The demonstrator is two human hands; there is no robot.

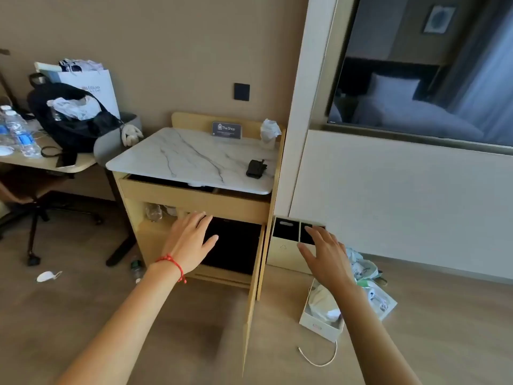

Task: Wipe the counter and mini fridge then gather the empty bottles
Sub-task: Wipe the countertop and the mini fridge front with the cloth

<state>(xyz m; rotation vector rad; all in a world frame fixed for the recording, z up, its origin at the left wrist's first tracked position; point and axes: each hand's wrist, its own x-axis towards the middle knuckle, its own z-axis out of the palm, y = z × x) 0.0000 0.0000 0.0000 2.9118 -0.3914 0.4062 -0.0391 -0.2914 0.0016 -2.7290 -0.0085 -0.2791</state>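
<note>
The marble counter top (194,157) sits on a light wooden cabinet. Its lower door (251,315) hangs open toward me, showing the black mini fridge (236,245). My left hand (191,240), a red string on its wrist, is spread open in front of the fridge. My right hand (324,257) is open too, held out over the floor right of the cabinet. A clear bottle (153,212) stands on the shelf under the drawer. Another bottle (136,268) lies on the floor by the cabinet. Water bottles (20,134) stand on the desk at left.
On the counter are a small sign (227,130), a crumpled tissue (269,130) and a black clip-like object (256,168). A white box (322,318), bags and a cable (319,359) lie on the floor at right. A black backpack (72,118) and office chair (36,212) stand left.
</note>
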